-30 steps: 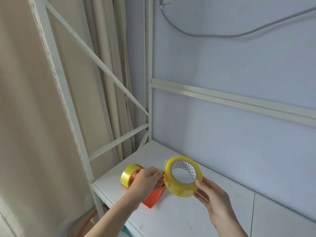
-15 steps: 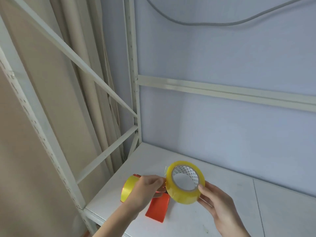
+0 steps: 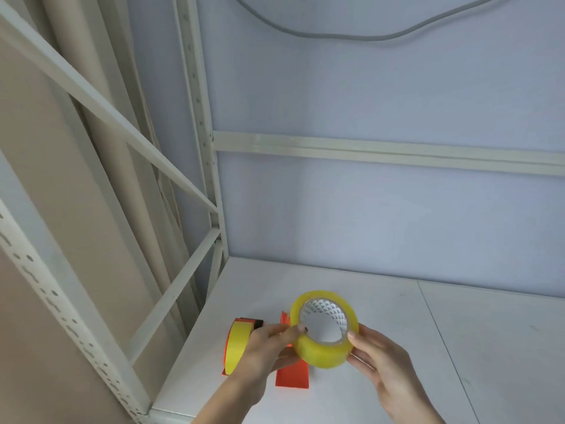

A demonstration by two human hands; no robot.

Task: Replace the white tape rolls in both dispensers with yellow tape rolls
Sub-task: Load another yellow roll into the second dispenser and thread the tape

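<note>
A yellow tape roll point(image 3: 321, 351) with a white patterned core is held up above the white shelf point(image 3: 382, 301). My right hand point(image 3: 379, 365) grips its right rim from below. My left hand point(image 3: 266, 347) pinches the roll's left edge with thumb and fingers. Below and behind my left hand lies an orange tape dispenser point(image 3: 292, 374) on the shelf, with a second yellow roll point(image 3: 237, 345) mounted at its left end. Part of the dispenser is hidden by my left hand and the held roll.
The shelf belongs to a cream metal rack with perforated uprights point(image 3: 61, 301) and diagonal braces point(image 3: 171, 295) on the left. A blue wall point(image 3: 367, 209) stands behind, a grey cable point(image 3: 336, 35) hangs above, and beige curtains point(image 3: 76, 148) hang to the left.
The view has swung left and down, so the shelf shows more squarely. Both hands keep hold of the yellow roll, which has shifted slightly right over the dispenser.
</note>
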